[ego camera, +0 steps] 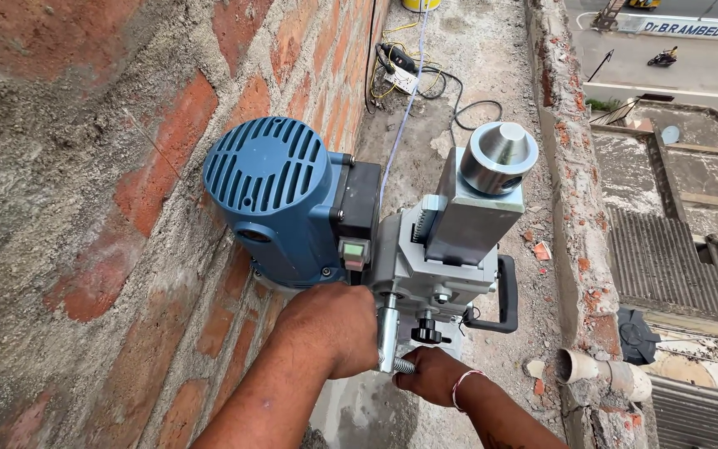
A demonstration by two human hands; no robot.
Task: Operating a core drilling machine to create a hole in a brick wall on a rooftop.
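Head camera, looking down: a blue-motored core drill [292,199] on its stand stands against a brick wall [85,208]. Its metal feed handle [388,333] runs upright between both hands — left hand [330,328] wrapped closed around it, right hand [434,376] curled on its lower end.

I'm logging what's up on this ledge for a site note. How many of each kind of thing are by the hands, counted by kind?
Core drill machine, blue motor on a grey stand: 1
Hands on the machine's feed handle, left hand and right hand: 2
White power strip with cables: 1
Cut pipe end on the parapet: 1
Total: 5
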